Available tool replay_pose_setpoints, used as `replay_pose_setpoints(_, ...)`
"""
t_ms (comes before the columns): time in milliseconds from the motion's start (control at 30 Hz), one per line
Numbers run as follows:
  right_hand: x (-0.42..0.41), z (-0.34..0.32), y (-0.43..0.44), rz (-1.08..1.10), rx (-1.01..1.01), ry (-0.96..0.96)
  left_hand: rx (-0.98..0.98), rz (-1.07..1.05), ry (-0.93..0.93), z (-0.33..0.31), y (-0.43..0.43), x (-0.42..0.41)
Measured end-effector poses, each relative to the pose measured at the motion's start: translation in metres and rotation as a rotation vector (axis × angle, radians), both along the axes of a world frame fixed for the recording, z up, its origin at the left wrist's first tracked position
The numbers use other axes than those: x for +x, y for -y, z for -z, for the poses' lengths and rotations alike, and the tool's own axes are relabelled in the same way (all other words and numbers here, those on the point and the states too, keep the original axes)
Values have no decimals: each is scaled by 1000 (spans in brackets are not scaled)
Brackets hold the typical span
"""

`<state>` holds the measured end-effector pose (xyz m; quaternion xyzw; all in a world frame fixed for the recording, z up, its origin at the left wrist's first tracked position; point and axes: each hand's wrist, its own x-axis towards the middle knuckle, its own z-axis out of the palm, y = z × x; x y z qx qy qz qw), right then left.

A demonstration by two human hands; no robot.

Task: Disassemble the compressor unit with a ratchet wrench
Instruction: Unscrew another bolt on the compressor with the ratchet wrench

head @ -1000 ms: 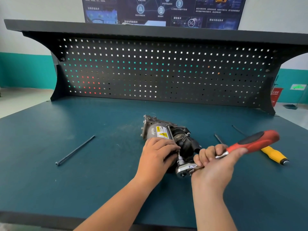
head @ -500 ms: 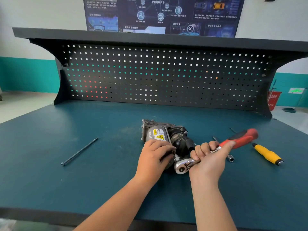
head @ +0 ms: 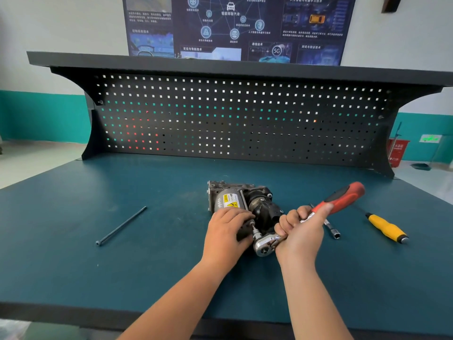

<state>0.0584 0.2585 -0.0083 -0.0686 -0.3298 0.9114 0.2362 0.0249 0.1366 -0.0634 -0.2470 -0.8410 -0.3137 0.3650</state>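
While I followed the head view from my distant station, the compressor unit point(head: 245, 200) lay near the middle of the blue workbench point(head: 98, 278). The left hand point(head: 225, 231) was laid over its near end, with the fingers curled down around the housing, so it held the unit against the bench. The right hand point(head: 301, 231) was closed around the steel shank of the ratchet wrench point(head: 342, 198), fingers wrapped and the thumb stretched along the start of the red handle, which pointed up and away to the right. The ratchet head point(head: 266, 244) sat just at the near end of the unit, and a small socket point(head: 256, 233) went from it to a fastener beside the left fingertips; the fastener itself I could not see clearly. I judged that the step in hand was the loosening of a bolt at this end of the housing. One long bolt point(head: 121, 225) lay well apart on the left, so I supposed that a part of the work was already done. An extension bar point(head: 332, 229) and a yellow-handled screwdriver point(head: 387, 228) lay on the right, untouched. The next move, in my opinion, called for a steady swing of the handle with the socket square on the bolt, while the left hand pressed firmly so that the unit did not turn.
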Motion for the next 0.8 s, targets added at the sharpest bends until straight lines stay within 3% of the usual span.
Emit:
replay_pose_setpoints(167, -4, -12, 8, -13, 373, -80, 37, 9, 3, 2, 1, -2)
replay_pose_setpoints(333, -8, -33, 32, -70, 1368, -224, 31, 59, 30, -3, 1, 2)
replay_pose_setpoints(367, -9, -36, 38, -96, 1523, -257, 69, 88, 55, -4, 3, 5)
replay_pose_setpoints(433, -12, -37, 43, -153, 1637, -287, 220, 168, 91, -4, 8, 14)
replay_pose_setpoints(467, -13, -37, 42, -183, 1587, -288, 324, 176, 86, -4, 10, 23)
replay_pose_setpoints(533, -12, -35, 33, -265, 1294, -249, 541, 160, 148, -1, 12, 40)
replay_pose_setpoints(633, -7, -31, 19, -298, 810, -164, 756, 241, 654, -3, 2, 53)
replay_pose_setpoints(700, -2, -28, 14, -234, 664, -147, 838, 342, 994, -7, -7, 52)
replay_pose_setpoints(800, 5, -21, 16, -139, 573, -164, 1056, 469, 1208, -13, -19, 41)
